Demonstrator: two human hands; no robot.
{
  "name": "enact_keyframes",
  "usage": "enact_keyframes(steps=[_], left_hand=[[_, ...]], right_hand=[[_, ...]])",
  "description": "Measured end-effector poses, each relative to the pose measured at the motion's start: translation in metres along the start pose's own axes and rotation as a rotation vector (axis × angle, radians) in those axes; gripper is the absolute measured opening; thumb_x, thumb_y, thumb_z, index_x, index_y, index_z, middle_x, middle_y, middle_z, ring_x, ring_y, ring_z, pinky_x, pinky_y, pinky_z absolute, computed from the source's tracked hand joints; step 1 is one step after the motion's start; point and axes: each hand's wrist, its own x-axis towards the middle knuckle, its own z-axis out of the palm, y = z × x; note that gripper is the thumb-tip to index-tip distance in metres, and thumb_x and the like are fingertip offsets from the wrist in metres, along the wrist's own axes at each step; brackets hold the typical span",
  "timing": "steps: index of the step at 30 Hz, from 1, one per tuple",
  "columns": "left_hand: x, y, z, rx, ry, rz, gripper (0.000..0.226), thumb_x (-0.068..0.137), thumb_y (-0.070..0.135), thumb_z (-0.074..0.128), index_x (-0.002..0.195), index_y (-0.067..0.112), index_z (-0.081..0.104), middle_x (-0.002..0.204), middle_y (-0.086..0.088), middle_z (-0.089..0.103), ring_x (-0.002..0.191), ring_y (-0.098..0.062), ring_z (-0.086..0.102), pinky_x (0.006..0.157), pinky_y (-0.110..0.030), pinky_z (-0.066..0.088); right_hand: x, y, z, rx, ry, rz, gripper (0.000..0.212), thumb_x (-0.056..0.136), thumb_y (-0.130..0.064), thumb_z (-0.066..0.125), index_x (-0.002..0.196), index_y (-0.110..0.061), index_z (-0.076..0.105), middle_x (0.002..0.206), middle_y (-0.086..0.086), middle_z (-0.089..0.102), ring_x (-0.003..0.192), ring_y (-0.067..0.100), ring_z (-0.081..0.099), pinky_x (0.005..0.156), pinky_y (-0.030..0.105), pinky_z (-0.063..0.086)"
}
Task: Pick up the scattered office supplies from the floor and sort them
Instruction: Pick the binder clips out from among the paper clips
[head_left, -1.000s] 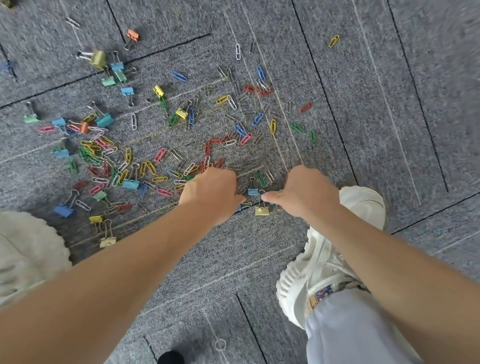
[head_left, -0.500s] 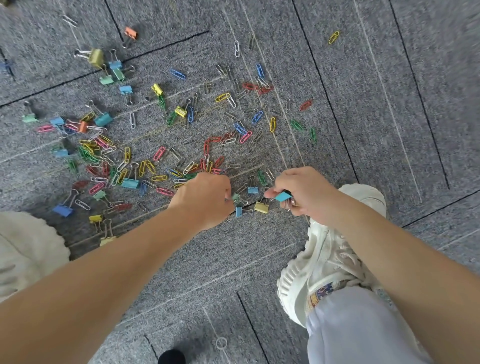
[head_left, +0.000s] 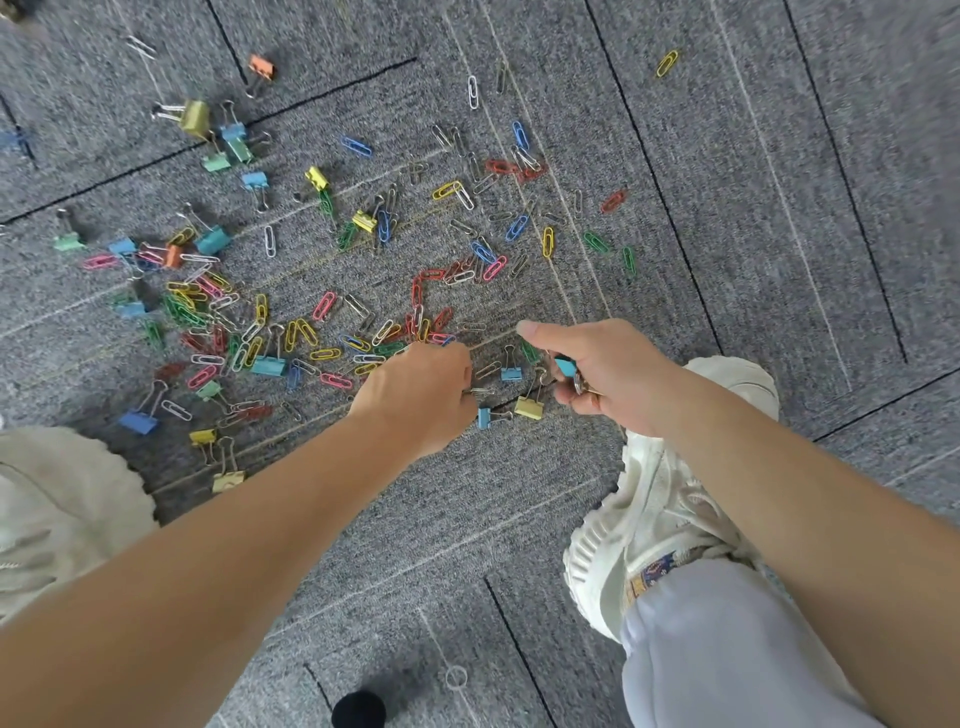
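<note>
A: Where do the supplies lie?

B: They are all over the grey carpet-tile floor (head_left: 779, 208), thickest ahead of the person's left hand (head_left: 415, 395).

A: How will they handle, biggest first?

B: The large olive-gold steel binder clip (head_left: 195, 117) is probably the heaviest, yet still light. It looks stiff and sprung, best lifted by its wire handles. The small yellow binder clip (head_left: 529, 408) near the right hand (head_left: 613, 374) likely goes the same way. The thin plastic-coated wire paper clips (head_left: 548, 241) lie flat in the pile, so they probably need a fingertip pinch and may slip.

A: And the hands?

B: The right one curls round a turquoise binder clip (head_left: 565, 367) and some wire loops, forefinger stretched out. The left is curled, knuckles up, at the carpet. A silver wire shows at its fingertips, but whether it grips that cannot be told.

A: Any writing?

B: Only a small patterned tag on the chunky white trainer (head_left: 675, 493), too small to read.
</note>
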Motion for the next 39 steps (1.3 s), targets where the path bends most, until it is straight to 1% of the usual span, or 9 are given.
enact_keyframes(steps=[5,8,15,21,26,29,32,35,39], left_hand=[[-0.004,0.005,0.005,-0.092,0.035,-0.017,0.014,0.092,0.028,0.06,0.086,0.017,0.053,0.092,0.0,0.051,0.085,-0.025,0.057,0.077,-0.041,0.054],[-0.007,0.01,0.006,-0.088,0.069,0.005,0.013,0.095,0.025,0.056,0.086,0.017,0.049,0.094,0.0,0.052,0.088,-0.028,0.059,0.077,-0.042,0.054],[-0.018,-0.004,0.015,-0.191,0.139,0.124,0.02,0.095,0.022,0.056,0.079,0.017,0.045,0.094,-0.001,0.047,0.075,-0.026,0.057,0.072,-0.043,0.054],[-0.015,-0.011,0.008,-0.352,0.185,0.042,0.025,0.087,0.014,0.063,0.07,0.023,0.046,0.081,0.007,0.05,0.068,-0.014,0.049,0.065,-0.03,0.05],[-0.016,0.001,-0.001,-0.739,0.052,-0.166,0.02,0.09,0.015,0.059,0.107,0.024,0.057,0.077,0.003,0.057,0.06,-0.009,0.048,0.051,-0.022,0.044],[-0.019,0.01,-0.007,-1.28,-0.173,-0.502,0.012,0.092,0.007,0.049,0.091,0.007,0.061,0.067,-0.002,0.047,0.05,-0.01,0.038,0.04,-0.021,0.031],[-0.021,0.009,-0.01,-1.708,-0.375,-0.688,0.012,0.074,0.003,0.045,0.084,0.01,0.047,0.065,-0.004,0.042,0.048,-0.01,0.034,0.036,-0.018,0.028],[-0.019,0.004,-0.012,-1.875,-0.497,-0.745,0.009,0.08,0.011,0.048,0.089,0.011,0.047,0.066,-0.006,0.046,0.05,-0.011,0.041,0.04,-0.02,0.043],[-0.017,-0.001,-0.014,-1.824,-0.694,-0.726,0.016,0.091,0.022,0.054,0.098,0.007,0.051,0.076,-0.012,0.056,0.062,-0.019,0.057,0.066,-0.042,0.06]], right_hand=[[0.0,-0.002,0.009,-0.095,-0.03,-0.069,0.033,0.079,-0.027,0.082,0.079,-0.012,0.053,0.082,0.01,0.067,0.052,0.016,0.056,0.06,0.033,0.037],[0.003,-0.001,0.013,-0.258,0.005,-0.185,0.03,0.082,-0.023,0.079,0.077,-0.013,0.051,0.079,0.011,0.07,0.054,0.019,0.051,0.048,0.025,0.038],[0.006,-0.001,0.023,-1.126,0.22,-0.521,0.036,0.087,-0.037,0.073,0.118,-0.033,0.053,0.077,-0.005,0.063,0.06,0.012,0.057,0.053,0.028,0.044],[0.009,-0.001,0.027,-1.19,0.263,-0.52,0.029,0.089,-0.038,0.07,0.111,-0.028,0.054,0.077,-0.005,0.061,0.063,0.019,0.058,0.052,0.027,0.037],[0.015,0.003,0.02,-1.159,0.252,-0.486,0.023,0.089,-0.036,0.068,0.079,-0.027,0.05,0.069,-0.004,0.058,0.054,0.009,0.048,0.049,0.024,0.032],[0.013,0.008,0.011,-0.962,0.166,-0.466,0.021,0.09,-0.023,0.064,0.074,-0.017,0.052,0.067,0.0,0.06,0.049,0.011,0.049,0.047,0.023,0.034],[0.01,0.009,0.003,-0.244,0.121,-0.253,0.008,0.089,-0.007,0.058,0.082,-0.005,0.056,0.076,0.008,0.064,0.055,0.017,0.047,0.048,0.024,0.036],[0.006,0.006,-0.002,0.415,0.056,0.039,0.004,0.09,-0.008,0.051,0.087,-0.008,0.053,0.073,0.007,0.055,0.053,0.016,0.043,0.051,0.025,0.037],[-0.001,0.005,-0.004,0.762,-0.139,0.095,0.024,0.091,-0.009,0.044,0.107,-0.004,0.061,0.072,0.007,0.053,0.055,0.015,0.048,0.048,0.026,0.046]])
